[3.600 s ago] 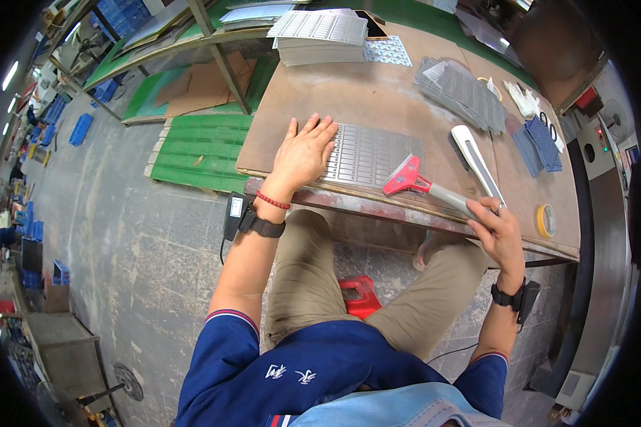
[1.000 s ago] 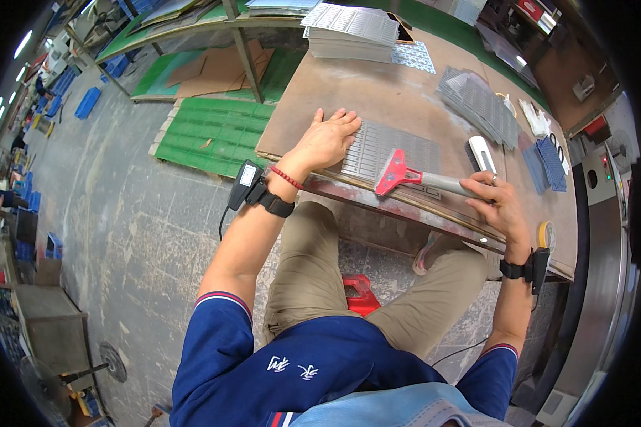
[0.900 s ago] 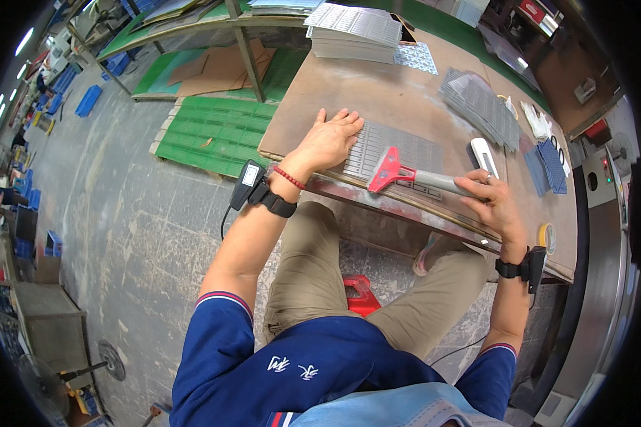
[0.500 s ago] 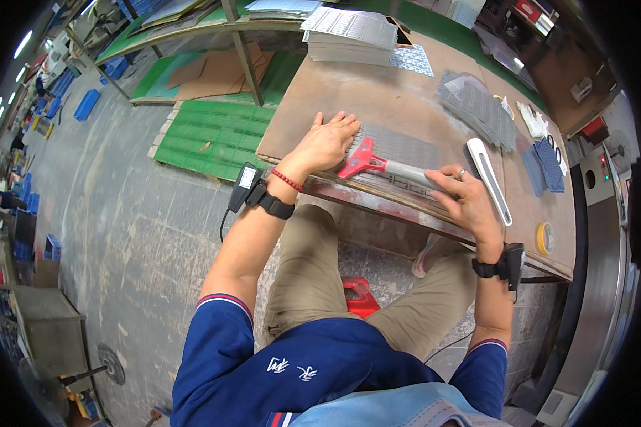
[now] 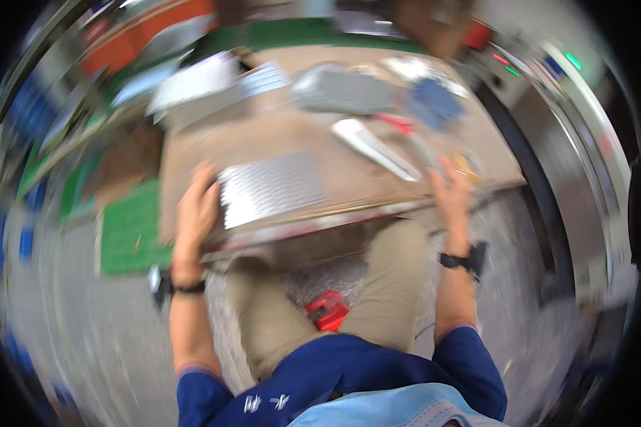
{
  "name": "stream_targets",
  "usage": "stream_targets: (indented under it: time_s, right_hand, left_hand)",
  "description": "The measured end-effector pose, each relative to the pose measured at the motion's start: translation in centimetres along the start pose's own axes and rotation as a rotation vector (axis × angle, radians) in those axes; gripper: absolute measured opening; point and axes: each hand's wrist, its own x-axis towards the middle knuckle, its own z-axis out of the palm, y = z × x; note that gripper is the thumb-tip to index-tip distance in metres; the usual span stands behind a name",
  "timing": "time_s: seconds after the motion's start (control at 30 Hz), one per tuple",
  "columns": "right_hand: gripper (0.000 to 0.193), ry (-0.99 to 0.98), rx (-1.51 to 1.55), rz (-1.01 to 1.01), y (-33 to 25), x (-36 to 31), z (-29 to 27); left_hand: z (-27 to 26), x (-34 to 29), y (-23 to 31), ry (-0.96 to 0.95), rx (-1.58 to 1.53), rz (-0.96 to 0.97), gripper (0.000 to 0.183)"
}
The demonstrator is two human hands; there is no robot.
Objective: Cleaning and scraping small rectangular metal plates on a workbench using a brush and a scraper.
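A silvery metal sheet with rows of small slots (image 5: 272,188) lies near the front edge of the worktable (image 5: 242,146). Beside its left edge is my left hand (image 5: 198,206), fingers stretched and thumb apart, holding nothing I can see. On the right lies a scraper (image 5: 421,151) with a red head and a grey handle. My right hand (image 5: 451,196) is at the handle's end, its fingers smeared by motion, so whether they still grip it cannot be told. A white-handled brush (image 5: 377,151) lies between the sheet and the scraper.
Stacked pale sheets (image 5: 196,89) stand at the back left, with a patterned sheet (image 5: 265,78) alongside. Grey slotted sheets (image 5: 342,89) lie at the back middle. Blue pieces (image 5: 434,103) and a yellow tape roll (image 5: 466,165) are on the right. A green pallet (image 5: 132,231) is left of the table.
My right hand has carried the scraper off the sheet to the right, past the brush. My left hand has come off the sheet's top to its left side. The view has turned rightward.
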Motion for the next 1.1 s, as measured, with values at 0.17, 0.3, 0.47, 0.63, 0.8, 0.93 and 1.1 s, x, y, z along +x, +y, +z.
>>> stream_targets:
  time_s: [0.17,0.3,0.47,0.63,0.8,0.93,1.1]
  right_hand:
    - [0.034,-0.107,-0.049,0.067,0.7,-0.7,3.4]
    - [0.037,-0.163,-0.203,0.128,0.8,-1.0,3.8]
    - [0.032,-0.001,-0.159,-0.001,-1.7,1.5,3.9]
    - [0.036,-0.092,0.054,-0.130,-5.9,3.9,6.7]
    - [0.037,-0.597,0.057,0.060,-7.6,4.4,8.3]
    - [0.041,-0.558,-0.133,0.120,-6.7,4.1,8.5]
    - [0.048,-0.582,-0.290,0.143,-9.7,4.5,9.8]
  left_hand:
    - [-1.7,-6.4,3.3,-0.002,0.282,0.189,0.035]
    - [1.4,-8.1,2.8,-0.082,0.448,0.353,0.039]
    - [3.7,-7.7,3.8,-0.068,0.574,0.416,0.045]
    - [4.0,-7.0,4.5,-0.053,0.591,0.477,0.044]
    - [5.4,-6.9,4.9,-0.035,0.453,0.368,0.053]
    - [6.6,-5.6,7.2,0.016,0.357,0.431,0.054]
    - [5.1,-6.2,7.4,0.060,0.350,0.420,0.052]
